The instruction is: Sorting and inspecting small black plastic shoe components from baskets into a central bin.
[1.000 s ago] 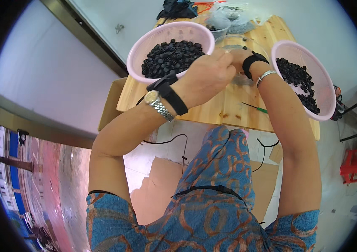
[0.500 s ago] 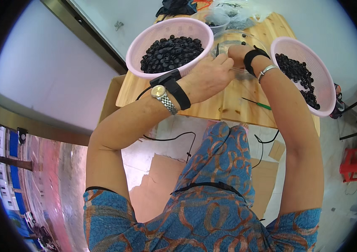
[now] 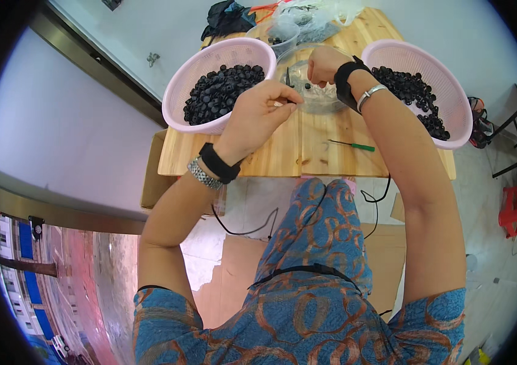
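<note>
My left hand point(image 3: 258, 115) is in front of the left pink basket, thumb and fingertips pinched together; a dark speck shows at the tips, too small to name. The left basket point(image 3: 173, 91) holds a heap of small round black parts point(image 3: 219, 94). My right hand point(image 3: 327, 66) is curled closed over a clear plastic bowl point(image 3: 322, 108), and whatever its fingers hold is hidden. A single black part point(image 3: 308, 86) shows just below its fingers, at the bowl. A dark pointed tool point(image 3: 287, 76) sticks up by the bowl's left side.
Another pink basket point(image 3: 459, 115) of black parts point(image 3: 413, 91) stands at the right. A green-handled screwdriver point(image 3: 362, 147) lies on the wooden table point(image 3: 270, 155). Behind are a clear tub point(image 3: 289, 38), plastic bags point(image 3: 319, 18) and a dark cloth bundle point(image 3: 228, 19).
My hands were close together over the bowl; now they are apart. The left has drawn back to the left, its fingers pinched. The view has shifted slightly.
</note>
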Demonstrator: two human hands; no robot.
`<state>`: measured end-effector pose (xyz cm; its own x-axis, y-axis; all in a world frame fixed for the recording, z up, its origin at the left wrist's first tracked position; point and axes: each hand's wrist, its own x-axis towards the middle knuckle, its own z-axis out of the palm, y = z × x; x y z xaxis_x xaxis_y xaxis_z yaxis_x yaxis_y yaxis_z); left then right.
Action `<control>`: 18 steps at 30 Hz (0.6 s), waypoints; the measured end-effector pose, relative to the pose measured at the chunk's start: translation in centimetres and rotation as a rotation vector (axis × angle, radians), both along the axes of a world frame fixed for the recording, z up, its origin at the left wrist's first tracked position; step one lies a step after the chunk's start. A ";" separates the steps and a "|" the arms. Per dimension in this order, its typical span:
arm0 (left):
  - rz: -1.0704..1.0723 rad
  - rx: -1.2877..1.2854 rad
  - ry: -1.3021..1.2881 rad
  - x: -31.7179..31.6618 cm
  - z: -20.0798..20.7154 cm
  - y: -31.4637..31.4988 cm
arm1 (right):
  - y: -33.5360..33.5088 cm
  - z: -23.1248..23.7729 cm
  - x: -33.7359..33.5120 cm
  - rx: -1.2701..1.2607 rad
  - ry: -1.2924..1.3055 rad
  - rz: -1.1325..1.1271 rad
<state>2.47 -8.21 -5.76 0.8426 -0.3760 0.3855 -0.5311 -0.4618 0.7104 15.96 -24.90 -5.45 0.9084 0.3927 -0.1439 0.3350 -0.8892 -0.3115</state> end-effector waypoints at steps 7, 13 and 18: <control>-0.060 -0.778 0.514 -2.0 -1.8 -1.2 | -1.7 -0.8 -0.4 0.737 0.168 -0.040; -0.079 -1.278 0.645 -2.9 -3.2 -1.8 | -2.5 0.0 -7.0 1.434 0.443 -0.004; -0.084 -1.356 0.669 -4.6 -3.3 -2.6 | -3.5 -1.7 -12.5 1.633 0.632 -0.025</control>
<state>-2.18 -10.83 -9.10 0.9926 -0.1160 0.0356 0.0617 0.7353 0.6750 3.47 -28.36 -7.13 0.8811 0.4705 0.0471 -0.1873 0.4386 -0.8790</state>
